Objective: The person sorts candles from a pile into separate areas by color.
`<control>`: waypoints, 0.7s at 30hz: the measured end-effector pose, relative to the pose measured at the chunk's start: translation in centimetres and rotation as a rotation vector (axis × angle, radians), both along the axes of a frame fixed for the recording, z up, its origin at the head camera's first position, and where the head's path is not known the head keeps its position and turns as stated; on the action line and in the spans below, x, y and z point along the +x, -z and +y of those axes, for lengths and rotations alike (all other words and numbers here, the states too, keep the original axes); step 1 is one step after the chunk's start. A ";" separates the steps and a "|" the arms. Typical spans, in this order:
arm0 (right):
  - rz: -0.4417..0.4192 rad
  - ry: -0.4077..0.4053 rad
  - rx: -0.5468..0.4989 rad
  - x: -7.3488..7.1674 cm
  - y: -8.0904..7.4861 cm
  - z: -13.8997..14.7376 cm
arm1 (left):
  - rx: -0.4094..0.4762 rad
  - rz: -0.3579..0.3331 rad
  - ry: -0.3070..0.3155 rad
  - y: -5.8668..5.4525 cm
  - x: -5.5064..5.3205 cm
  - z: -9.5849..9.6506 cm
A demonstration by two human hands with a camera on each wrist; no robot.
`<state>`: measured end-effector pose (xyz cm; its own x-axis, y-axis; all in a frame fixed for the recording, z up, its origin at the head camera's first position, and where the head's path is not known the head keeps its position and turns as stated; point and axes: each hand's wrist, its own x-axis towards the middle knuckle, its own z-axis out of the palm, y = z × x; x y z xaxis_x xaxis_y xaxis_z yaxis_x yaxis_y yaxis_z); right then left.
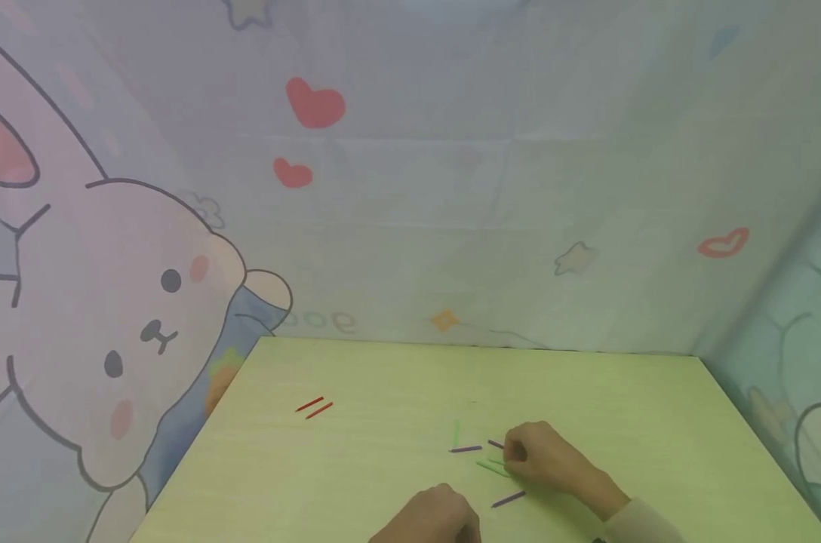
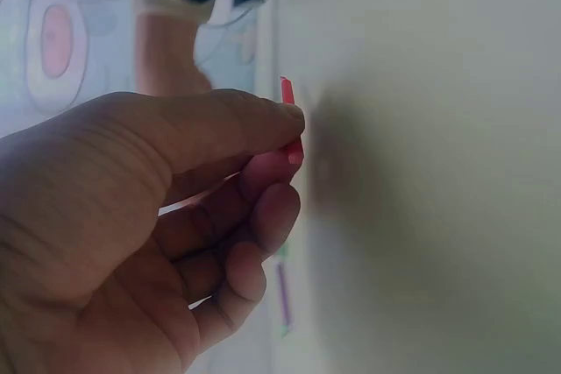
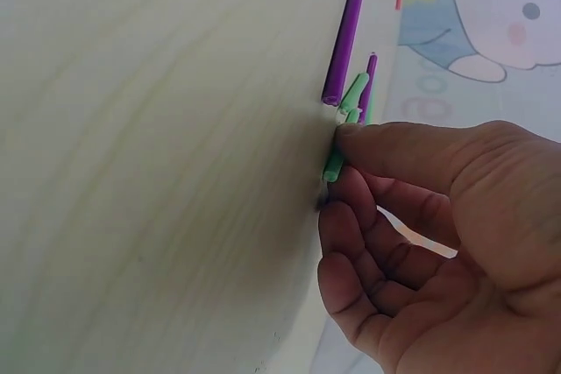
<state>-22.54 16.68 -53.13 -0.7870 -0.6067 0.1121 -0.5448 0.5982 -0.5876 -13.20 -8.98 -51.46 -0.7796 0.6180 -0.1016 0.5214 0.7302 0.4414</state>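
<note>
My left hand (image 1: 434,519) is low in the head view, over the near part of the table. In the left wrist view its thumb and forefinger pinch a thin red candle (image 2: 287,92), partly covered by the thumb. My right hand (image 1: 545,456) is at the table surface among the scattered candles. Its thumb and forefinger pinch a green candle (image 3: 334,165), seen in the right wrist view. Another green candle (image 1: 492,469) lies just left of those fingers. One purple candle (image 1: 508,499) lies below the right hand, and another purple candle (image 1: 495,444) reaches behind its fingertips.
Left of the right hand lie a purple candle (image 1: 466,449) and a pale green candle (image 1: 456,431). Two red candles (image 1: 319,410) lie side by side at the table's far left. A printed cloth (image 1: 410,226) hangs behind the table's (image 1: 356,467) back edge.
</note>
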 end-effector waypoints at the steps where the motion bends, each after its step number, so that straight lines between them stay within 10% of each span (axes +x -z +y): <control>1: 0.005 0.003 0.003 0.0 -0.1 -0.1 | 0.006 0.029 -0.003 -0.3 -0.2 -0.3; 8: 0.016 0.007 0.011 0.1 -0.3 -0.2 | 0.073 0.245 0.028 -4.1 -2.7 -3.2; 21: -0.013 0.021 -0.007 0.3 -0.3 -0.1 | 0.159 0.278 -0.064 -7.5 -5.7 -7.1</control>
